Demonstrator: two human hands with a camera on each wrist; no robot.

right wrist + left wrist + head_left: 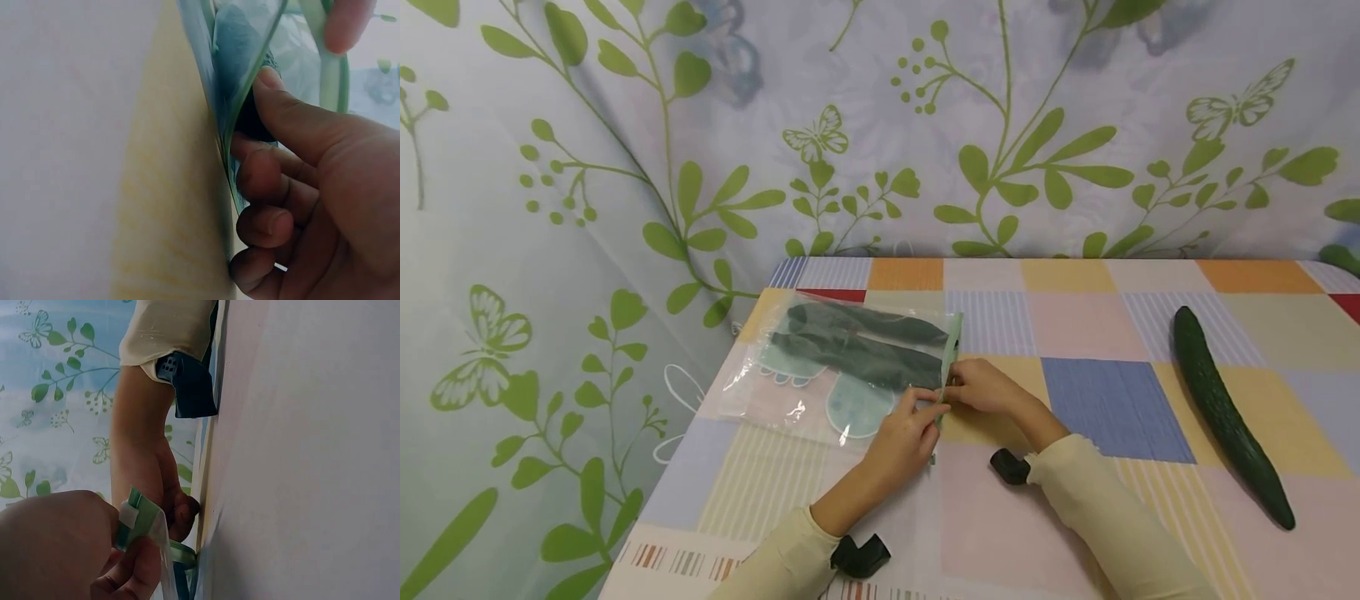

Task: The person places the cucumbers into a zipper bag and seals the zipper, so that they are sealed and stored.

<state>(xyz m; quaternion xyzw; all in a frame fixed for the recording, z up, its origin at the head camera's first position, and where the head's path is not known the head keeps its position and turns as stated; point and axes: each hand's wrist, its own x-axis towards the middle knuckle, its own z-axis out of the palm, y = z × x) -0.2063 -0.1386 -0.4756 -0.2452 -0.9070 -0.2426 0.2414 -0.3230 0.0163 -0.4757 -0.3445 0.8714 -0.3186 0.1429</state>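
A clear zip bag [737, 400] with a green zip edge and pale blue prints lies on the table, its mouth facing right. Inside lie two dark green cucumbers [865, 358], side by side. My left hand [904, 437] pinches the green zip edge [145, 515] near the front corner. At the mouth, my right hand [988, 390] has thumb and forefinger about the dark end of a cucumber [253, 119], between the parted rims. Its remaining fingers are curled beside the bag's edge. The head view mostly hides that grip behind the hand.
Another cucumber [1232, 417] lies alone at the right of the table. A patchwork cloth [1120, 408] covers the tabletop, and a leaf-patterned curtain [865, 125] hangs behind it. Dark wrist devices [861, 557] stick out from both sleeves. A white cord hangs by the left edge.
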